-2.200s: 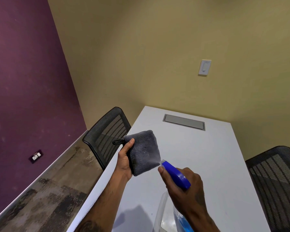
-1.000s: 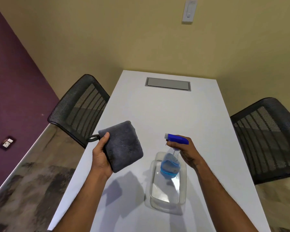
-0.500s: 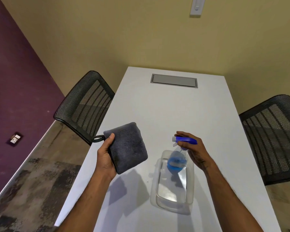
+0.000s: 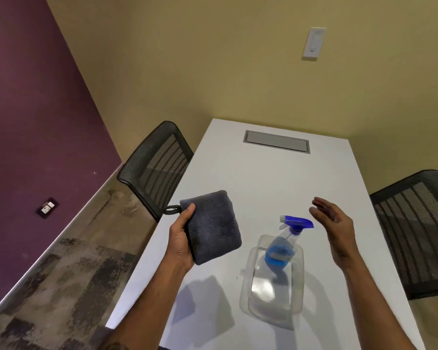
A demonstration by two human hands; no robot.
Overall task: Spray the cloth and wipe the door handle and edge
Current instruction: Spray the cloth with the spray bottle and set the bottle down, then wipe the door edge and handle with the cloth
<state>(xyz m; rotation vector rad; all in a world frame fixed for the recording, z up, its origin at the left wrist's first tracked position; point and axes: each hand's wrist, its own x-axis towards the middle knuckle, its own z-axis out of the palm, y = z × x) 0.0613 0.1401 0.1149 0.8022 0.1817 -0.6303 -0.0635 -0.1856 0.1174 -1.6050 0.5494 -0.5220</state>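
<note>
My left hand (image 4: 181, 238) grips a folded dark grey cloth (image 4: 211, 227) with a small loop at its corner, held above the left part of the white table (image 4: 268, 188). A clear spray bottle (image 4: 285, 245) with blue liquid and a blue trigger head stands in a clear plastic tray (image 4: 273, 296) on the table. To the right of the bottle's head hovers my right hand (image 4: 336, 228), fingers spread and holding nothing. No door or door handle is in view.
Two black mesh chairs flank the table, one at the left (image 4: 156, 168) and one at the right (image 4: 420, 223). A grey cable hatch (image 4: 276, 141) sits at the table's far end. A switch plate (image 4: 314, 43) hangs on the yellow wall. Purple wall at the left.
My right hand sprayed the cloth, then lowered the bottle into the tray, let it go and pulled away to the right. The left hand keeps the cloth.
</note>
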